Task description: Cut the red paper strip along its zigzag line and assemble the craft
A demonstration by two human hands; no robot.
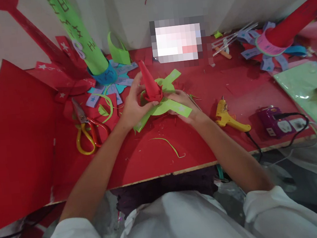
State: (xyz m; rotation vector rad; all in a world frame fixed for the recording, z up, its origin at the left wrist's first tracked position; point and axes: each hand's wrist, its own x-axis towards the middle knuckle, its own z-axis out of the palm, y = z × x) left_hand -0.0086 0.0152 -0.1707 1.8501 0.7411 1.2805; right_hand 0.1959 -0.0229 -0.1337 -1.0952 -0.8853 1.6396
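In the head view, a small red paper cone (147, 81) with a flared, cut base stands on a green paper cutout (172, 105) that has several strips radiating outward. My left hand (134, 105) curls around the cone's base, thumb in front and fingers behind. From the other side, my right hand (185, 106) grips the green cutout, its fingers partly hidden under the strips. Both pieces are held just over the red tabletop (140, 159). A thin green paper scrap (165, 140) lies in front of them.
Scissors (86, 129) lie left of my left forearm, by a large red board (16, 150). A yellow glue gun (228, 116) and a purple power adapter (273, 121) are at right. Decorated paper tubes, one green (83, 39), one red (299, 21), stand behind.
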